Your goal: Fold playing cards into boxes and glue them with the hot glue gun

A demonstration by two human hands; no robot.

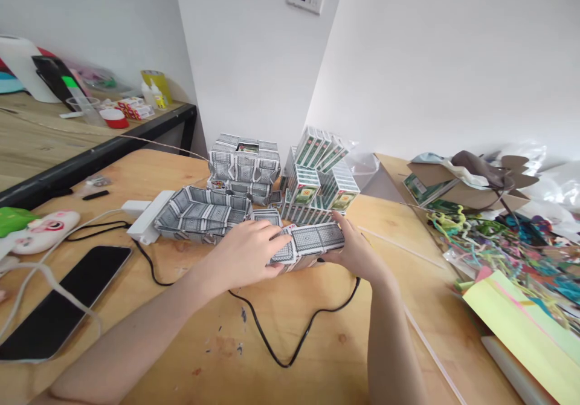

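A long block made of playing cards [317, 238] lies on the wooden table, patterned backs facing up. My left hand [249, 251] rests on its left end, fingers bent over the top. Around the right end my right hand [356, 248] is closed, thumb and fingers on either side. Just left of the block is an open tray shape built of cards [206, 211]. Behind it stands a larger card-built box [244, 163] with a gap in its top. Green and white card packs [312, 175] are stacked behind the block.
A black cable [285, 366] loops in front of the block. A phone [67, 302] and a white power adapter [151, 217] are at left. At right are a cardboard box [471, 181], tangled colourful pieces and yellow paper [525, 326].
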